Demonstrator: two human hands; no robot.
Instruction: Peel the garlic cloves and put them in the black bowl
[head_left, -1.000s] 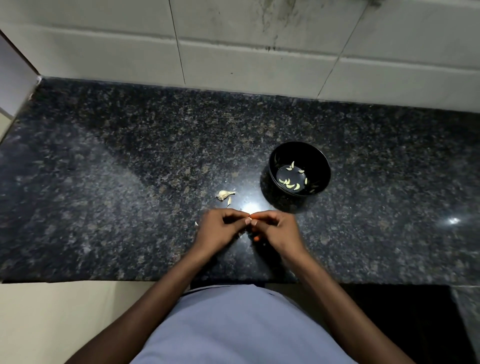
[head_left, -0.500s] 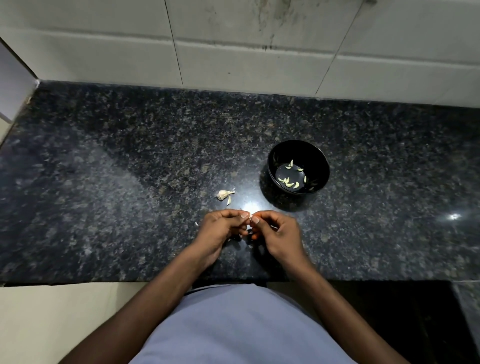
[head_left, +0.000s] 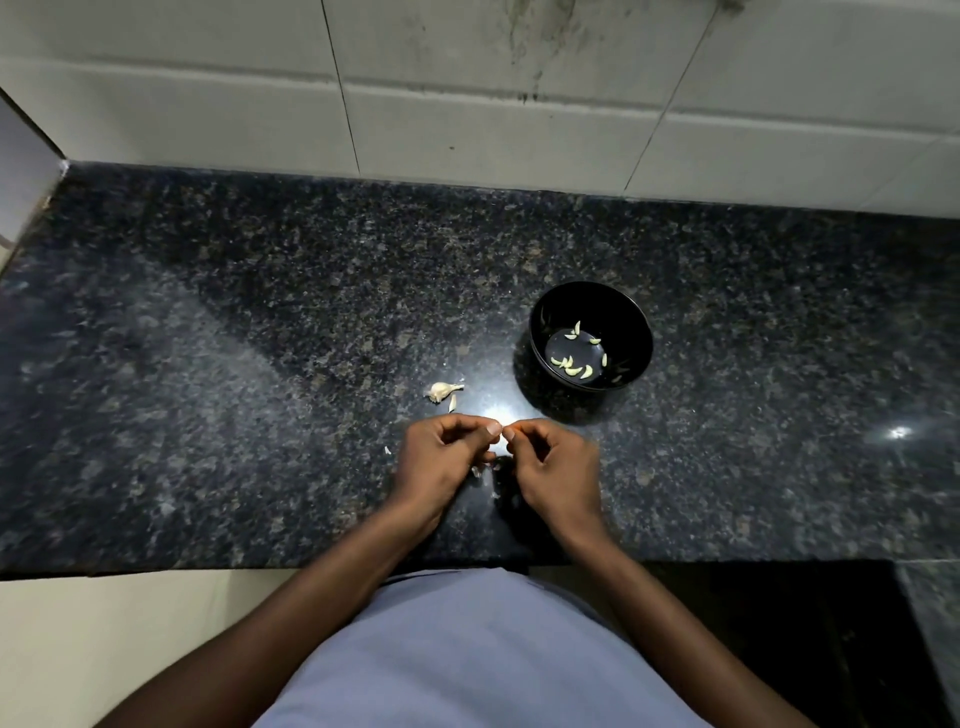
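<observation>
From the head view, both my hands are low over the dark speckled counter (head_left: 260, 364), close to its near edge. My left hand (head_left: 441, 462) and right hand (head_left: 558, 467) meet fingertip to fingertip, fingers curled inward, thumbs and forefingers pinched together at one spot. Whatever they pinch is too small and too hidden to make out; I judge it to be a garlic clove mid-peel, but I cannot confirm it.

The black bowl (head_left: 631, 317) stands just beyond and to the right of my right hand, apart from it. Several peeled cloves (head_left: 571, 366) lie pale on its bottom. On the counter just beyond my left hand sits the remaining piece of garlic bulb (head_left: 441, 391), with a loose sliver beside it. A few scraps of skin (head_left: 475, 472) lie on the counter between and under my hands.

To do this step well, I judge I should hold the clove steady with one pinch and work a nail under the papery skin at the root end with the other, pulling along the clove instead of squeezing it, since it could slip out and skitter across the polished counter. Letting the skin fall where the other scraps lie keeps it out of the bowl. The bowl is near enough for a short reach once the clove is bare.
</observation>
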